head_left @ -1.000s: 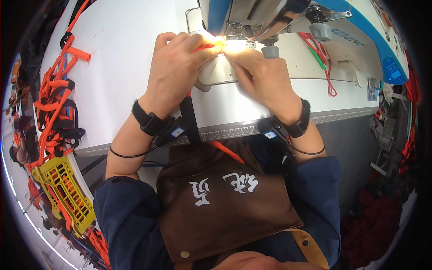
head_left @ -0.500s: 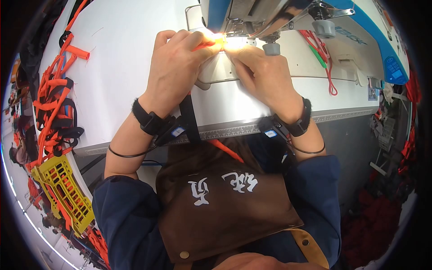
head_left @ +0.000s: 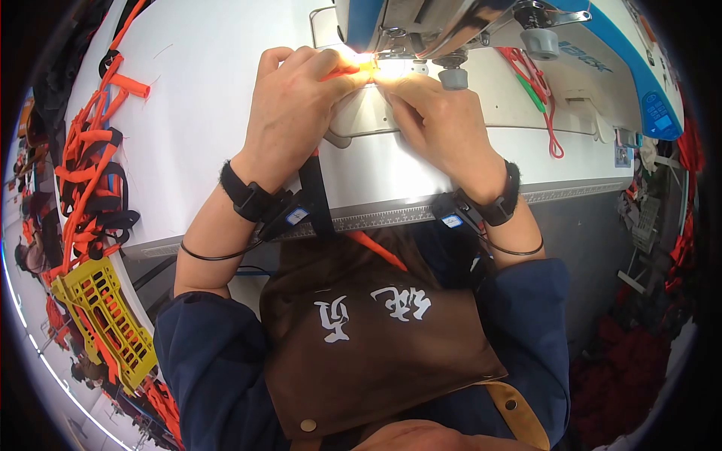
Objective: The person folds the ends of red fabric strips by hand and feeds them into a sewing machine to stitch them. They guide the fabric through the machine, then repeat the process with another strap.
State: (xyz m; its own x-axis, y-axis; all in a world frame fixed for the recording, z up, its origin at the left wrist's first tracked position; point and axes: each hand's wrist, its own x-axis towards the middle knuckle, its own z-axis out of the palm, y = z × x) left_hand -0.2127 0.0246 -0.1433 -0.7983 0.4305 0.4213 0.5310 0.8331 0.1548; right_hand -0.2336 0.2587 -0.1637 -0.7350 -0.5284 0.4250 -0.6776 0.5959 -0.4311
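At the lit needle area of the sewing machine [head_left: 444, 26], my left hand [head_left: 289, 101] is closed on an orange webbing strip [head_left: 344, 73], pinching it beside the presser foot. A black strap [head_left: 317, 197] runs from under that hand down over the table's front edge. My right hand [head_left: 450, 124] rests on the other side of the needle area, its fingers bent and pressed together close to the strip's end. Glare from the lamp and the fingers themselves hide what the right fingertips grip.
Tangled orange and black straps [head_left: 90, 173] lie along the table's left side, above a yellow plastic rack [head_left: 113, 319]. Red cord with a green piece [head_left: 532, 94] lies on the machine bed at right. A metal ruler strip [head_left: 391, 216] lines the front edge.
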